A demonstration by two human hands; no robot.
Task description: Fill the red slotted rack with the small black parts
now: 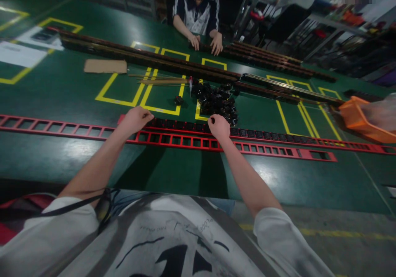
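Two long red slotted strips lie across the green table: a near strip [266,149] with open cut-outs and a far strip [309,139] with black sockets set in it. My left hand [136,119] rests with curled fingers on the left end of the far strip. My right hand [218,126] is closed and presses on the far strip among the black sockets; whether it holds a socket I cannot tell. A pile of loose black sockets [216,99] lies just behind my right hand. One single socket [178,100] sits apart to its left.
Long dark strips [148,58] run across the far side, where another person's hands [206,43] rest on them. A cardboard piece [105,66] lies at the left, thin wooden sticks [163,80] near the middle, an orange bin [361,118] at the right. Yellow tape [123,102] marks squares on the table.
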